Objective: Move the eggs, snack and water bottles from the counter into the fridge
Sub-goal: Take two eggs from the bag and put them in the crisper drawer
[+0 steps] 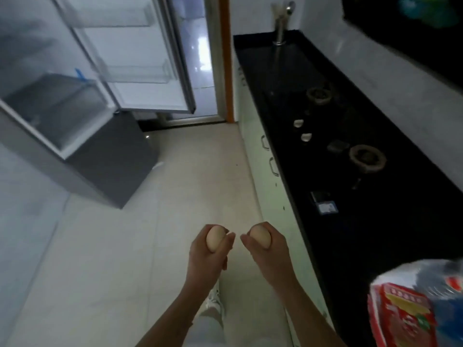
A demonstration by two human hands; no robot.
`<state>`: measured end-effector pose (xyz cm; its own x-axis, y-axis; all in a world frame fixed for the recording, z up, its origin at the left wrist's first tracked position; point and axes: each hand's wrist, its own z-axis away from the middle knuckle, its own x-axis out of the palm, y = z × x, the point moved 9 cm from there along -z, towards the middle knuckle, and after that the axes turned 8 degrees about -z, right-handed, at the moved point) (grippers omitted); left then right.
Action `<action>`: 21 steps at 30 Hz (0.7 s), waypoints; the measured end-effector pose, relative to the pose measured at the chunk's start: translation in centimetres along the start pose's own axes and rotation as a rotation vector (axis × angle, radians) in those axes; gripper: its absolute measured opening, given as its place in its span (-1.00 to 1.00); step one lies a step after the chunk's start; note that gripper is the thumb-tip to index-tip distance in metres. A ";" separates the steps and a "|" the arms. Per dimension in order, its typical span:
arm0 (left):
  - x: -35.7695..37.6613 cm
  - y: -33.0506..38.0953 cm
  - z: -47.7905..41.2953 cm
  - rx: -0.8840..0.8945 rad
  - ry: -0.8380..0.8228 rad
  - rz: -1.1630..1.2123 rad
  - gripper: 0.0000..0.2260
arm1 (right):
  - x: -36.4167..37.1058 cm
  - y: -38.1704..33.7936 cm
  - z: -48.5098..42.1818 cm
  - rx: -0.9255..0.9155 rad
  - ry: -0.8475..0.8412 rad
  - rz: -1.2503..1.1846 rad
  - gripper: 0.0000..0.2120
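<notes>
Two eggs, one gripped in the left hand [209,249], one in the right hand [265,246]. Fragile, light, smooth; best cradled round the middle, gently.

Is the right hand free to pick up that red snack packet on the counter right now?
Probably not: the right hand grips an egg. The red snack packet lies close by, with nothing between.
</notes>
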<state>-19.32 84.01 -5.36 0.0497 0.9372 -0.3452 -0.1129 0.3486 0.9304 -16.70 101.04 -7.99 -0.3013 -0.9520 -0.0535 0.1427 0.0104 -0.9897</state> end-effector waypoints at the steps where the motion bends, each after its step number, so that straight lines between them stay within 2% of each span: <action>1: -2.0 -0.7 -0.1 -0.019 0.051 0.012 -0.90 | 2.1 -0.3 -0.3 -0.008 -0.053 0.006 -0.80; 6: -10.6 -4.5 -0.5 -0.105 0.259 0.054 -0.88 | 11.8 -1.0 -1.6 -0.034 -0.245 0.033 -0.74; 11: -17.9 -7.9 -2.7 -0.149 0.371 0.068 -0.81 | 21.8 -1.0 -3.5 0.006 -0.411 0.065 -0.75; 17: -27.2 -11.4 -8.8 -0.193 0.489 0.037 -0.86 | 34.2 -2.8 -7.5 -0.023 -0.529 0.140 -0.70; 21: -32.8 -12.3 -13.3 -0.187 0.533 0.007 -0.86 | 40.9 -4.3 -10.9 -0.027 -0.551 0.147 -0.66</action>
<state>-32.77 49.14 -7.10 -0.4545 0.7963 -0.3992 -0.2882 0.2926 0.9118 -39.91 65.43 -7.36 0.2572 -0.9588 -0.1210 0.1196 0.1558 -0.9805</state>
